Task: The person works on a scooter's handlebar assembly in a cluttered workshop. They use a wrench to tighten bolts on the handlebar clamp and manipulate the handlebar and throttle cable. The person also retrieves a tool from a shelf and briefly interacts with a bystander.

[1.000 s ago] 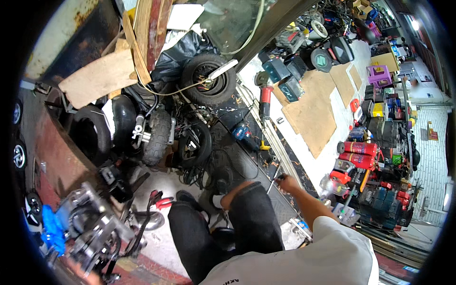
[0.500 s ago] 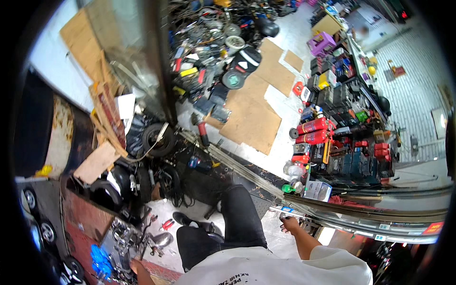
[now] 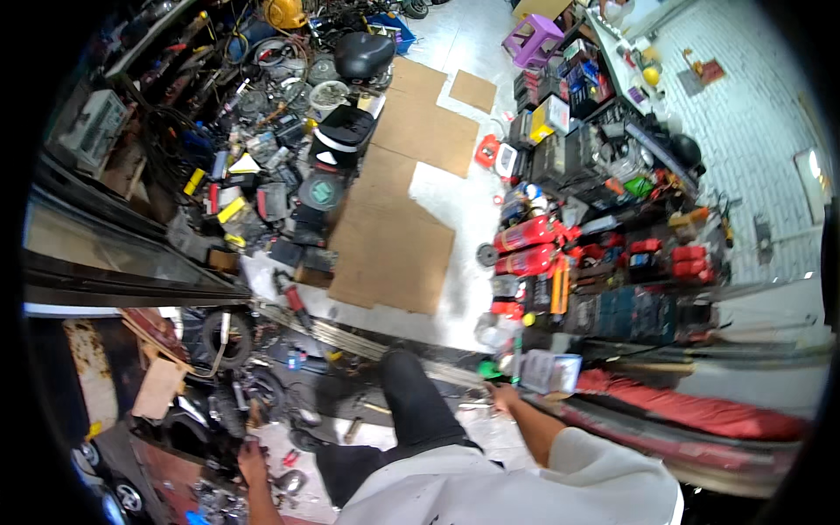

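Cardboard (image 3: 394,236): I count three flat pieces, probably down to catch grime.
Extinguishers (image 3: 525,234): two red ones lying side by side, likely so they can't topple.
Left hand (image 3: 252,458): near one red tool (image 3: 290,458); can't tell what it's pinching, if anything.
Right hand (image 3: 505,400): same deal, can't tell from my end.
Green thing (image 3: 488,370): just one, right past that hand's fingertips.

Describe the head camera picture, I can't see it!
A person's left hand is near a black tyre, and the right hand is by a green thing. Ahead, brown cardboard lies on a white floor between piles of clutter, with two red fire extinguishers and a purple stool to its right.
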Demonstrator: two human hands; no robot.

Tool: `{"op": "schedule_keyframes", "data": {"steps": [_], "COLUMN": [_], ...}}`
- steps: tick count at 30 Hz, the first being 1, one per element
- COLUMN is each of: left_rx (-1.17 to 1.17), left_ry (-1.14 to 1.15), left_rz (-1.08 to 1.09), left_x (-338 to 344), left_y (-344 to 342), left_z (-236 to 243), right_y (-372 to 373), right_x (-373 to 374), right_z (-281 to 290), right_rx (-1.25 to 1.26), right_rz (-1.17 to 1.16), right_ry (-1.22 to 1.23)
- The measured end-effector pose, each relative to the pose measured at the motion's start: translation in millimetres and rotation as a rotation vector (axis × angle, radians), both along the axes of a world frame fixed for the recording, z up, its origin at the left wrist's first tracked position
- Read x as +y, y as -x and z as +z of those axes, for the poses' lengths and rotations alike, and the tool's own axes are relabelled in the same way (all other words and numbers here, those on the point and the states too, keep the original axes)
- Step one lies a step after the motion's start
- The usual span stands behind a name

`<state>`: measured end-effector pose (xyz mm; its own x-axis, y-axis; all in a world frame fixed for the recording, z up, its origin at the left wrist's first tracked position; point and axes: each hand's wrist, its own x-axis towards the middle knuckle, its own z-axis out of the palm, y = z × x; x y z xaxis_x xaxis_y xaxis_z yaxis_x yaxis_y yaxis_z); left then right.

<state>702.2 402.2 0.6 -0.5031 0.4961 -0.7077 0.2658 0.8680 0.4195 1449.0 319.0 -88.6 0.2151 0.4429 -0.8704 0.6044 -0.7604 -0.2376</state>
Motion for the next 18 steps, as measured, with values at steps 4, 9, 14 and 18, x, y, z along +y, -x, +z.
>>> {"op": "schedule_keyframes", "data": {"steps": [4, 9, 14, 18], "left_rx": [-0.182, -0.267, -0.360, -0.449], "left_ry": [0.155, 0.316, 0.306, 0.393], "left_rz": [0.216, 0.411, 0.735, 0.786], "left_x": [12.5, 3.0, 27.3, 81.6], "left_y": [-79.0, -107.4, -135.1, -155.6], "left_z": [61.9, 89.5, 68.4, 5.3], "right_y": [8.6, 18.9, 7.1, -24.9], "right_x": [131.9, 318.3, 420.5, 456.9], "right_z": [69.8, 153.0, 179.5, 191.1], "right_rx": [0.186, 0.214, 0.289, 0.196], "right_rz": [-0.634, -0.516, -0.448, -0.318], "right_ry": [0.006, -0.221, -0.427, -0.372]}}
